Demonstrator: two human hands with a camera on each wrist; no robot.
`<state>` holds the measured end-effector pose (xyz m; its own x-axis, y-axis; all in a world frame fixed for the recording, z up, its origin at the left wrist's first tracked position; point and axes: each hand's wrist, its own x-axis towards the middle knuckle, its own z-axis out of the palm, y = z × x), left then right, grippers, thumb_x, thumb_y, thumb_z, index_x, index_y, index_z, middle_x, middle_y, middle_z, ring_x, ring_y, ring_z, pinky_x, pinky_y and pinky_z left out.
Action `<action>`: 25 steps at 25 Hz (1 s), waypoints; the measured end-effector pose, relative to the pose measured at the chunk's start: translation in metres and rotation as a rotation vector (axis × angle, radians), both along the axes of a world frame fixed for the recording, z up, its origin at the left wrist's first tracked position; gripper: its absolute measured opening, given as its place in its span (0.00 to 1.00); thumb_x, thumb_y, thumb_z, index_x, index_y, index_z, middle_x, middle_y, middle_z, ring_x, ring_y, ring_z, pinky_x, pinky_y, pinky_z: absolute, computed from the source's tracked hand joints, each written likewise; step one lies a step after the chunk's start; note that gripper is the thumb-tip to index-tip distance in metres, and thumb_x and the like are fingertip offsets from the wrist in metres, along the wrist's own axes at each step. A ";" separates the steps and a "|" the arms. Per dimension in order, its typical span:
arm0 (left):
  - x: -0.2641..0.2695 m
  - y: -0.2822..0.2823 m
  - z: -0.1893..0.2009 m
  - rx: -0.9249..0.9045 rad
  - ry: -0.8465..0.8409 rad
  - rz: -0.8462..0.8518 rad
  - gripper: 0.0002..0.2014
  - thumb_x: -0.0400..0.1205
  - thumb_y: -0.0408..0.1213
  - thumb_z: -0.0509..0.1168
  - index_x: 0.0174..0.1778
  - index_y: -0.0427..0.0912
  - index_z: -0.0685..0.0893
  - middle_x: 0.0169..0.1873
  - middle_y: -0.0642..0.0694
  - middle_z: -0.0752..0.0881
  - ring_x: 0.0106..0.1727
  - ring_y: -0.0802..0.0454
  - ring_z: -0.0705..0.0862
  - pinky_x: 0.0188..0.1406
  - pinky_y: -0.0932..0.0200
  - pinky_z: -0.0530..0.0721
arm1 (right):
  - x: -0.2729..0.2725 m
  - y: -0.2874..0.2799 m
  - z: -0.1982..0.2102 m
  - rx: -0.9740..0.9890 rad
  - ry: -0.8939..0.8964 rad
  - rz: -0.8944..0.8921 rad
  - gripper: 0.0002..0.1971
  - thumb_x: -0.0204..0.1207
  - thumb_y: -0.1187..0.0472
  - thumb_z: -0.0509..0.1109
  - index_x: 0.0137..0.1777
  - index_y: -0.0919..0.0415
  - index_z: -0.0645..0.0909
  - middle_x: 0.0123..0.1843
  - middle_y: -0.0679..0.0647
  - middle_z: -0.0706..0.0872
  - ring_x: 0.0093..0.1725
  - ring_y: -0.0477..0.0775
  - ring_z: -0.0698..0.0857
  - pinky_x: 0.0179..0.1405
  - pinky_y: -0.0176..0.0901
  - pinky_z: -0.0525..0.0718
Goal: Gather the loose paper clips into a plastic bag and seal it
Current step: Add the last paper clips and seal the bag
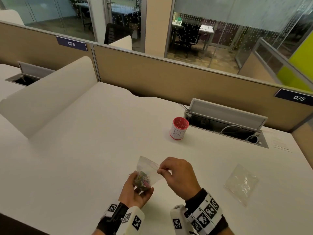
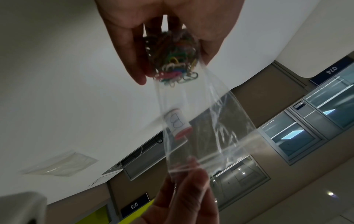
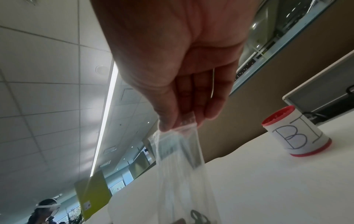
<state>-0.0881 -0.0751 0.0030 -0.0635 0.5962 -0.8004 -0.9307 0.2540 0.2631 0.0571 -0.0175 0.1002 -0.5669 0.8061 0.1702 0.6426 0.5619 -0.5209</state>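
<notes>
I have the plastic bag up off the desk, near its front edge and roughly midway along it. My left hand cups the bottom of the bag, fingers curled round the bunched paper clips through the film. My right hand pinches the zip strip at one top corner between thumb and fingertips.

The film looks thin, soft and slick; I judge it will crumple and slide rather than hold any shape, so the only firm places to grip are the stiffer zip strip and the lump of clips itself. The clips are light singly, but together they weigh the bag down at one end, and they are tangled and springy, so they could poke the film if I squeeze hard. I would keep the cradle gentle underneath and run the pinch along the strip from that corner. I cannot tell whether the strip is already pressed closed anywhere.

A red-rimmed labelled cup stands farther back toward the open cable tray, and a spare plastic bag lies flat toward the desk's right edge.
</notes>
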 end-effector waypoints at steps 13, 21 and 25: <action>0.021 0.008 0.081 0.678 0.860 -0.215 0.09 0.72 0.33 0.73 0.47 0.36 0.89 0.45 0.38 0.92 0.50 0.47 0.88 0.52 0.61 0.84 | 0.061 0.006 0.042 0.149 0.351 0.033 0.04 0.76 0.66 0.70 0.41 0.58 0.82 0.40 0.45 0.83 0.39 0.42 0.80 0.38 0.36 0.80; 0.031 0.008 0.095 0.778 0.907 -0.135 0.02 0.69 0.30 0.76 0.36 0.38 0.91 0.36 0.42 0.91 0.43 0.50 0.87 0.46 0.64 0.84 | 0.078 0.002 0.048 0.040 0.431 0.046 0.04 0.75 0.66 0.71 0.40 0.58 0.82 0.39 0.43 0.83 0.39 0.44 0.81 0.39 0.28 0.75; 0.043 0.013 0.105 0.794 0.940 -0.136 0.06 0.69 0.26 0.74 0.34 0.42 0.93 0.35 0.42 0.92 0.40 0.52 0.89 0.42 0.66 0.85 | 0.091 0.004 0.051 0.017 0.436 0.030 0.04 0.76 0.64 0.70 0.40 0.57 0.82 0.39 0.42 0.83 0.39 0.44 0.81 0.40 0.28 0.76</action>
